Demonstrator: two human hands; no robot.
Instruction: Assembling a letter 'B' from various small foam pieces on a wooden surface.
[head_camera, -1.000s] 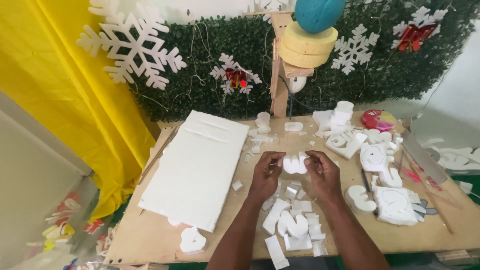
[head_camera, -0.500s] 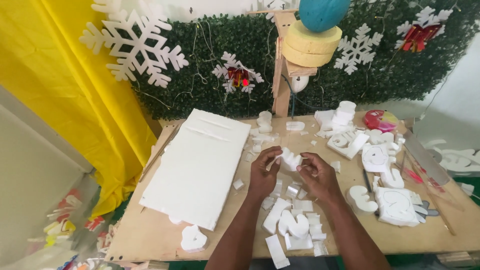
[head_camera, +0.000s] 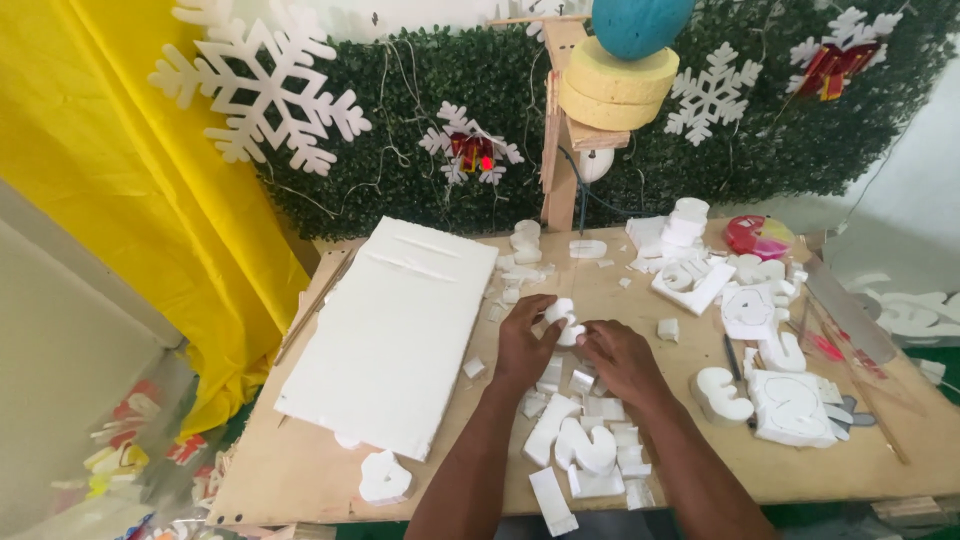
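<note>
We note the left hand pinching a small white foam cut-out above mid-bench, the right hand curled beside it for support, offcuts heaped below, a large foam sheet lying leftward.
</note>
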